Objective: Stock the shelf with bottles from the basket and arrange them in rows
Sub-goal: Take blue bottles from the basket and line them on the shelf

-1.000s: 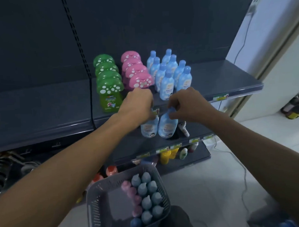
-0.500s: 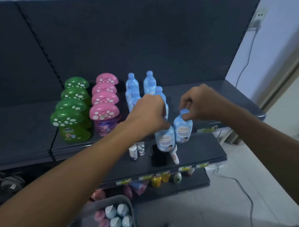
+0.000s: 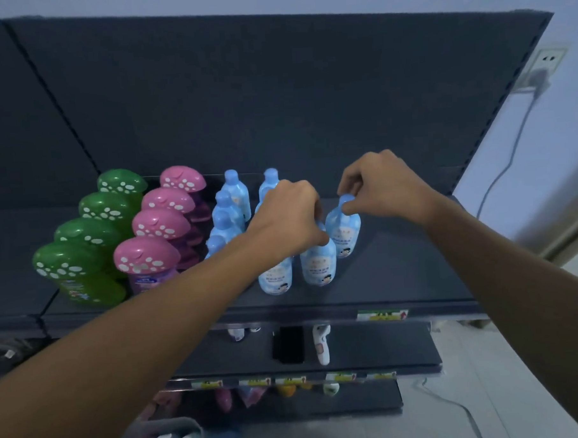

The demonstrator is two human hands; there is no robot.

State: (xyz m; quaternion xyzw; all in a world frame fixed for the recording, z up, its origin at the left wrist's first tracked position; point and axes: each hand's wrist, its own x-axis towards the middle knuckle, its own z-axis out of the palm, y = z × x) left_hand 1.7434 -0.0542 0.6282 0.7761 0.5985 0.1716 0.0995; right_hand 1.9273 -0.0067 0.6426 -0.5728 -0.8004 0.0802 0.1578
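Note:
My right hand (image 3: 384, 185) pinches the cap of a light blue bottle (image 3: 344, 231) standing on the dark shelf (image 3: 399, 273), to the right of the blue rows. Just in front of it, my left hand (image 3: 287, 219) grips the top of a second blue bottle (image 3: 318, 264). A third blue bottle (image 3: 275, 279) stands left of that one, at the shelf front. More blue bottles (image 3: 229, 208) line up behind in two rows, partly hidden by my left hand. The grey basket (image 3: 164, 437) shows at the bottom edge with several bottles inside.
Green mushroom-cap bottles (image 3: 84, 257) and pink ones (image 3: 156, 244) stand in rows at the shelf's left. Bare shelf lies right of the blue bottles. Lower shelves (image 3: 369, 351) hold small items. A wall socket (image 3: 542, 65) and cable are at the right.
Both hands carried their blue bottles up and back from below the shelf edge onto the shelf surface. The view tilted upward, so the basket slid nearly out of sight.

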